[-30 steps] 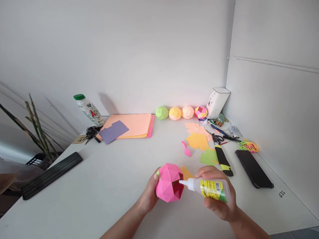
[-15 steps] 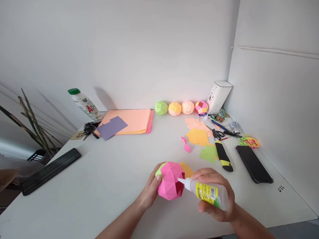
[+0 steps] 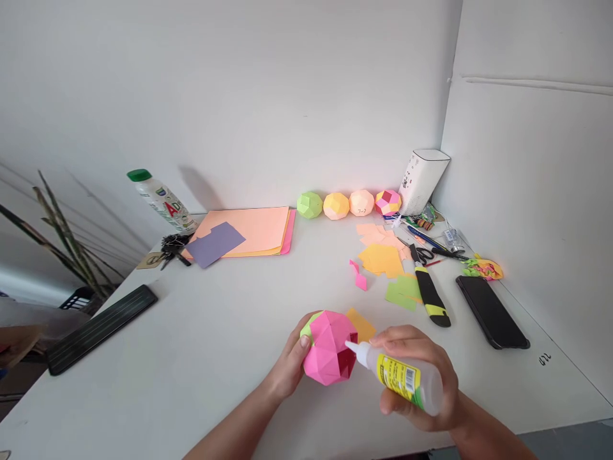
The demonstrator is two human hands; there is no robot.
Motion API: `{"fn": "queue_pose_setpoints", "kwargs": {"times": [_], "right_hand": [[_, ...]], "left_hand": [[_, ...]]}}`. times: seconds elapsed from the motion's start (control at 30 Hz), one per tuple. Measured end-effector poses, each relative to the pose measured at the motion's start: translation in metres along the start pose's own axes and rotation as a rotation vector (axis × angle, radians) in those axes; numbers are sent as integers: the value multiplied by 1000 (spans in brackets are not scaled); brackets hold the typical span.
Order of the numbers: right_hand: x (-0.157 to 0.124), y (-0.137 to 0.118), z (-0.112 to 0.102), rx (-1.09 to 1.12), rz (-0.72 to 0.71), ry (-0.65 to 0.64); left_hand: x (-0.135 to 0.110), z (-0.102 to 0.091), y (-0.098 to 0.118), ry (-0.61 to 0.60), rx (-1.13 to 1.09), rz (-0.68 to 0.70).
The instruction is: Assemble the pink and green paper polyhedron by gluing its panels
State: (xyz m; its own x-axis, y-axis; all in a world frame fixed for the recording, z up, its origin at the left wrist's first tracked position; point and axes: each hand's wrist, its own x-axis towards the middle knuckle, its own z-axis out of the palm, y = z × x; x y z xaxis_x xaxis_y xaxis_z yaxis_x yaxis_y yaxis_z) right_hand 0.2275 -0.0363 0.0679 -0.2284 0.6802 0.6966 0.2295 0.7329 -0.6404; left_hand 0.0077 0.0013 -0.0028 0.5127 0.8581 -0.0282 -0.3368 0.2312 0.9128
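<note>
white wall (image 3: pixel 239 96) behind a pale table (image 3: pixel 205 358). near the front, the left hand (image 3: pixel 288 365) grips the pink ball (image 3: pixel 325 351), whose opening faces three o'clock. the right hand (image 3: pixel 426 349) is wrapped around the glue (image 3: pixel 400 378), nozzle aimed at ten o'clock, tip by the opening; contact can't be told. from the ball, four smaller balls (image 3: pixel 336 206) sit at twelve, a cutter (image 3: pixel 431 294) lies at two.

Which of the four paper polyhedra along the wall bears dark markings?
The peach polyhedron, third from left, shows dark marks low on its front; the green one, yellow one and multicoloured one show none.
</note>
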Motion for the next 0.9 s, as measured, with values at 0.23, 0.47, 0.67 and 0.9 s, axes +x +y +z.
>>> {"fn": "queue_pose_setpoints", "kwargs": {"times": [0.23,0.47,0.67,0.9], "right_hand": [[-1,-1,0,-24,-71,-29],[5,-2,-1,-41,-136,-20],[6,-2,-4,-68,-135,5],[4,-1,-3,-73,-134,-17]], "left_hand": [[0,0,-1,-23,1,-7],[1,0,-2,-48,17,-1],[1,-1,-2,-58,19,-20],[1,-1,-3,-52,2,-37]]}}
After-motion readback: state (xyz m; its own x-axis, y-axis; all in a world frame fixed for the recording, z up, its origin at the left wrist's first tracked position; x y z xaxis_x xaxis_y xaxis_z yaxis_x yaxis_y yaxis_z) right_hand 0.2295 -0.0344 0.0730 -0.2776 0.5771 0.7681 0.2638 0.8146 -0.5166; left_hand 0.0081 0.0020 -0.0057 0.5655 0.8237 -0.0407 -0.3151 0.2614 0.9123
